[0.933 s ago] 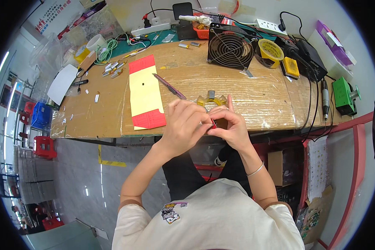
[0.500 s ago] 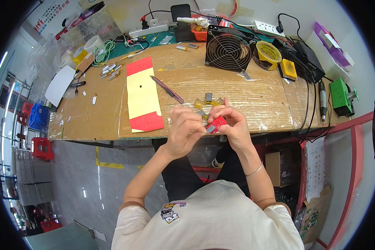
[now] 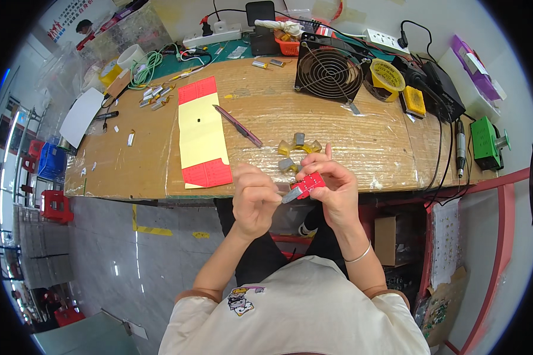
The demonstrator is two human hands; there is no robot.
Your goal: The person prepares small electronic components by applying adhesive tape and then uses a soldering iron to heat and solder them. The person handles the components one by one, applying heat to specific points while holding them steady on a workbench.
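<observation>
Over the table's front edge, my right hand (image 3: 337,186) pinches a small red circuit board (image 3: 312,181) between thumb and fingers. A flat grey strip (image 3: 291,195) sticks out from the board's left end. My left hand (image 3: 256,202) is closed, its thumb and fingertips pinching the strip's outer tip. Just beyond my hands lie several yellow-and-grey pieces (image 3: 299,139) in a loose ring, perhaps tape. A purple pen (image 3: 238,126) lies to their left, beside a yellow sheet with red ends (image 3: 196,142) that carries a small black part (image 3: 199,120).
A black fan (image 3: 329,72) stands at the back, with a tape roll (image 3: 386,77) and a yellow sponge (image 3: 414,102) to its right. Small silver battery cells (image 3: 155,96) lie at the back left. Cables and a screwdriver-like tool (image 3: 460,148) hang by the green device (image 3: 485,143).
My left hand has moved left and slightly down, away from the board. More of the grey strip now shows between the hands. The right hand still holds the board.
</observation>
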